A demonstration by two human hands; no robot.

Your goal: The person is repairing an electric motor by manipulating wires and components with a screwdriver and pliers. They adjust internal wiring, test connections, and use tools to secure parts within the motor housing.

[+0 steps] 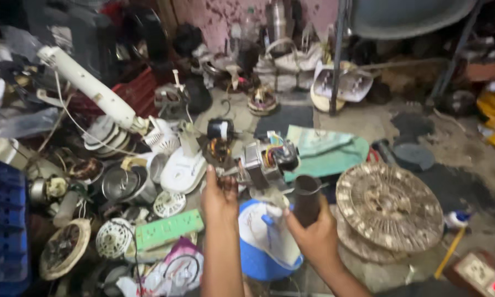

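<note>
Head view: left hand (219, 193) was up w/ its grip closed on the shaft end of a small electric motor (265, 160), held in the air above a blue-and-white bucket (258, 258). Right hand (313, 234) gripped a dark cylindrical sleeve (307, 199) just beside the motor, below its right end, not on it. Judged: motor looked already out of any housing, windings and wires bare; sleeve and motor were apart, so any joining of the two wasn't done. Round fan grille (390, 212) lay on the floor to the right, green power strip (167, 230) to the left amid scrap parts.
</note>
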